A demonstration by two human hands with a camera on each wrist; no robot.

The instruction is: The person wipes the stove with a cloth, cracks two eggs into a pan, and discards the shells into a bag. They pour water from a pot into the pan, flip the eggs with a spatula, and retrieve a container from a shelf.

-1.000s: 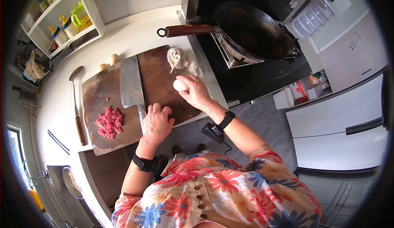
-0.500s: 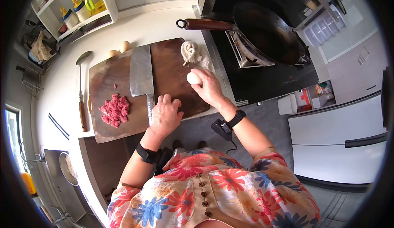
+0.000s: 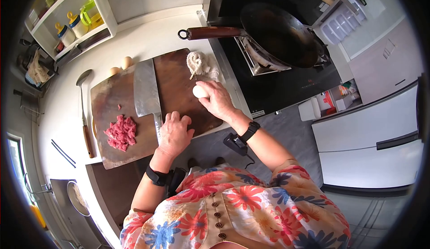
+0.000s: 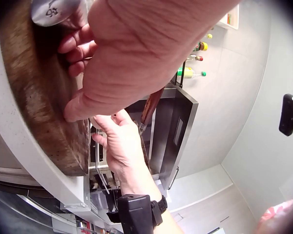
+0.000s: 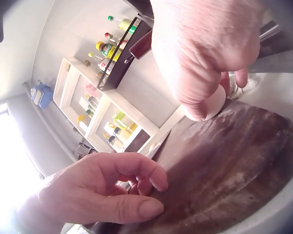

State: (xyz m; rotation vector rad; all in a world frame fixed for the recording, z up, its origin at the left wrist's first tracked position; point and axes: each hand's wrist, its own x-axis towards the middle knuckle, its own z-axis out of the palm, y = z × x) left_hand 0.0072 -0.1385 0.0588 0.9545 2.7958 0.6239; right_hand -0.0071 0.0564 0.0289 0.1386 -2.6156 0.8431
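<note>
My right hand [image 3: 218, 101] pinches a white egg [image 3: 199, 91] over the right part of the brown cutting board [image 3: 179, 87]; the right wrist view shows the egg [image 5: 211, 106] between thumb and fingers. By the board's near edge, my left hand [image 3: 175, 134] is relaxed beside the handle of a cleaver [image 3: 146, 87], its fingers loosely bent and holding nothing. The cleaver lies flat across the board with its blade pointing away. A pile of cut red meat [image 3: 120, 134] sits on the board's left part.
Two more eggs [image 3: 127, 62] rest behind the board. A white cloth [image 3: 197, 64] lies at its far right corner. On the stove at the right is a wok [image 3: 277, 36], its handle reaching out over the counter. A ladle [image 3: 84, 110] and dark chopsticks [image 3: 63, 154] lie on the left.
The head view swings right and back. Both hands keep nearly the same places over the board, with the egg still in the right hand.
</note>
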